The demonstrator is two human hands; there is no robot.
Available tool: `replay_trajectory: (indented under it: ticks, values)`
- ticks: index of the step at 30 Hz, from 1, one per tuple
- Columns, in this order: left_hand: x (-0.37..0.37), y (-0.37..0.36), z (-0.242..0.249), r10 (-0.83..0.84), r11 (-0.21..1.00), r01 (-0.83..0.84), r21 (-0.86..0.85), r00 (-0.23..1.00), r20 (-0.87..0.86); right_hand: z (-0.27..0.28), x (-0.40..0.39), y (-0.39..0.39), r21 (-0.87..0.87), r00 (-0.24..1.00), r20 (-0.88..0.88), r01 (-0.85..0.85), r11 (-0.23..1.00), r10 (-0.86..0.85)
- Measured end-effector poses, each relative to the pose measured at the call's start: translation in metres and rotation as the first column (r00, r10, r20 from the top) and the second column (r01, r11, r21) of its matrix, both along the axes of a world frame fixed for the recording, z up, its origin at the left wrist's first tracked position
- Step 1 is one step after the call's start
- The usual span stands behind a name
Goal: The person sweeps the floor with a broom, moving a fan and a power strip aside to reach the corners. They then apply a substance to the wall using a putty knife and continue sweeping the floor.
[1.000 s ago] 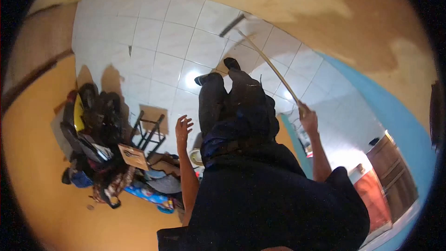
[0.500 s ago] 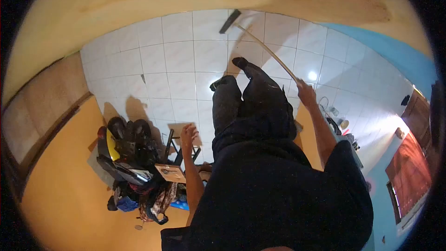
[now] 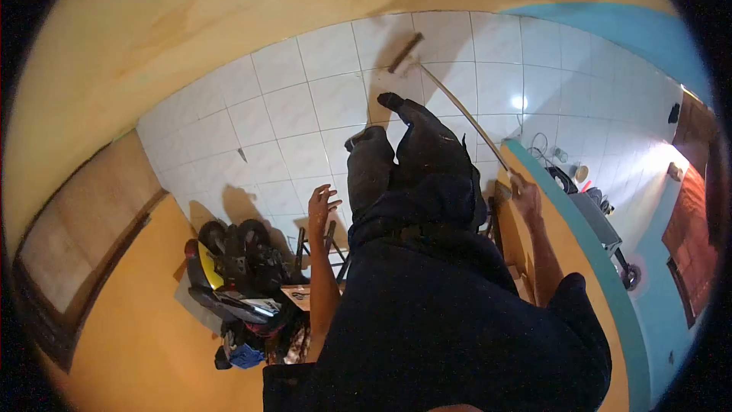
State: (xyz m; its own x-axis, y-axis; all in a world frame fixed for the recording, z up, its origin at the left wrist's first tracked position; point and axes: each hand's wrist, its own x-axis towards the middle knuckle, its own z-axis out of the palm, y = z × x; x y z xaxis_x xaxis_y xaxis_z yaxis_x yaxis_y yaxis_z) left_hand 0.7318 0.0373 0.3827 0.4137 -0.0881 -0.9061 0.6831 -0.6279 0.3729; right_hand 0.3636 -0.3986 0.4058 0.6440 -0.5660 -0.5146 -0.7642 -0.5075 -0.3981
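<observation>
My right hand [image 3: 524, 192] is closed round the upper end of the pale stick handle of a broom [image 3: 461, 107]. The broom's dark, narrow head [image 3: 406, 53] rests slantwise on the white tiled floor [image 3: 335, 99], a little beyond my feet. A small patch of loose dirt seems to lie by the head. Out to my left, my left hand [image 3: 324, 202] hangs in the air with its fingers apart and nothing in it. Below it stand the dark legs of a stool or small table [image 3: 303, 252].
To the left, a black and yellow wheeled vehicle [image 3: 204, 263] stands by the orange wall, with a pile of clothes [image 3: 245, 355] near it. On my right runs a low wall with a teal top [image 3: 568, 210]. Cups [image 3: 581, 172] and other small items lie beyond it.
The broom head has come nearer my feet and shifted right. My right hand has moved down and back with the handle. My left hand is slightly higher and further right. The view has turned.
</observation>
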Motion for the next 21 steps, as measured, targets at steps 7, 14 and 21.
replay_trajectory:
  ticks: [7,14,21]
  values:
    - [0.006,0.018,0.006,-0.04,0.996,0.041,0.081,0.999,-0.014,-0.055,0.109,-0.04,0.004,0.986,-0.157,0.063,0.998,-0.062]
    - [0.02,0.038,0.013,-0.025,0.995,0.02,0.098,0.998,0.052,-0.085,0.066,0.004,-0.056,0.979,-0.071,0.189,0.98,-0.193]
    - [0.007,0.024,0.004,-0.006,0.997,0.007,0.08,1.0,-0.005,-0.051,-0.021,0.081,-0.224,0.988,0.124,0.12,0.967,-0.094]
